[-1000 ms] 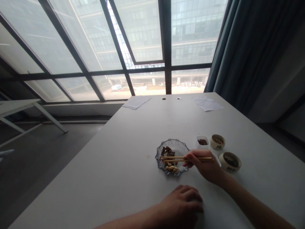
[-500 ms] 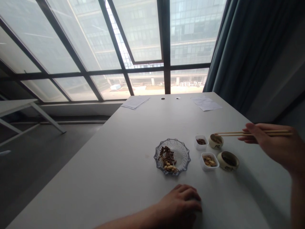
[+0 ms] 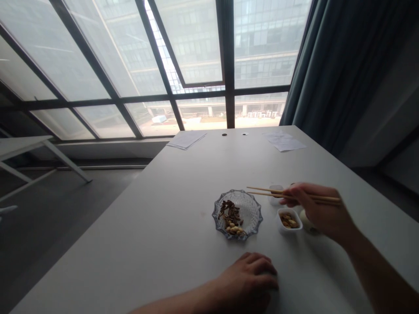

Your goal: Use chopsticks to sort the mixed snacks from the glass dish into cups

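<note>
My right hand (image 3: pixel 317 209) is closed around a pair of wooden chopsticks (image 3: pixel 266 192), which point left. Their tips are slightly apart over the far rim of the scalloped glass plate (image 3: pixel 252 218), with nothing visible between them. On the plate's left half lie dark brown elongated pieces (image 3: pixel 231 211) and, nearer me, pale peanut-like pieces (image 3: pixel 234 229). My left hand (image 3: pixel 250 279) rests on the table in front of the plate, fingers curled and pressed down; I see nothing in it, though its palm side is hidden.
Right of the plate are a clear square cup (image 3: pixel 280 226) of tan pieces, another clear cup (image 3: pixel 274 200) partly covered by my hand, and a cream round pot (image 3: pixel 306 221), mostly hidden. Paper sheets (image 3: pixel 186 140) and more papers (image 3: pixel 284 142) lie at the table's (image 3: pixel 157 218) far end.
My right hand has moved left with the chopsticks, from the far cream pot to the plate's far rim. It now covers the far pot. My left hand has not moved.
</note>
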